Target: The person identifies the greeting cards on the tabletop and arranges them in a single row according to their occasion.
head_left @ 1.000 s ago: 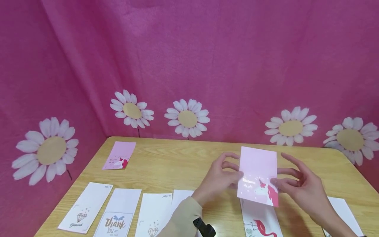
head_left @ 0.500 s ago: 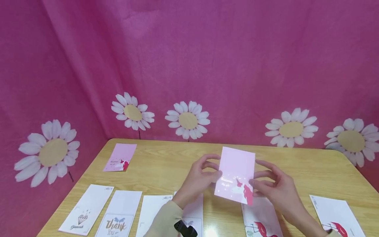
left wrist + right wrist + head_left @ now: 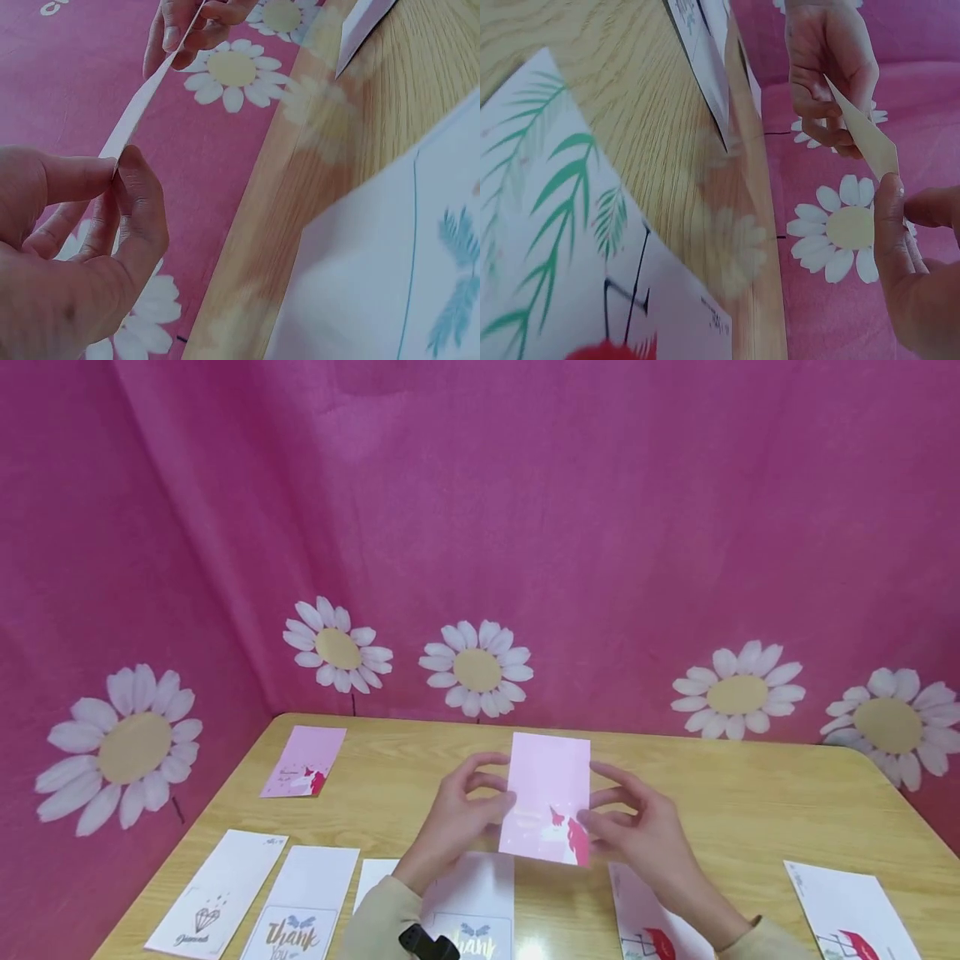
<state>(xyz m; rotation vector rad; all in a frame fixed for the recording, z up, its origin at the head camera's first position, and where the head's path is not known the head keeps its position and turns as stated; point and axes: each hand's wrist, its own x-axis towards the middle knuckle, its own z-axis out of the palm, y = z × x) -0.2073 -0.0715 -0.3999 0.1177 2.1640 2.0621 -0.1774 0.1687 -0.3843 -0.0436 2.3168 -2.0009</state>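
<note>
A pink unicorn card (image 3: 546, 785) is held up above the middle of the table, its picture side towards the head camera. My left hand (image 3: 461, 814) pinches its left edge between thumb and fingers. On the opposite edge my right hand (image 3: 641, 827) grips it in the same way, thumb in front near the unicorn's red mane. In the left wrist view the card (image 3: 131, 124) shows almost edge-on between both hands. A matching pink unicorn card (image 3: 306, 762) lies at the table's far left corner.
Several white cards lie along the near side: a diamond card (image 3: 217, 893), a thank-you card (image 3: 300, 902), another thank-you card (image 3: 472, 902) under my left arm, and two flamingo cards (image 3: 652, 922), one (image 3: 855, 910) further right. A pink flowered curtain (image 3: 480, 527) hangs behind the wooden table (image 3: 750, 793).
Both hands have carried the pink unicorn card leftward, from over a flamingo card to the middle. The far-right flamingo card, partly covered by my right arm before, shows fully at its top.
</note>
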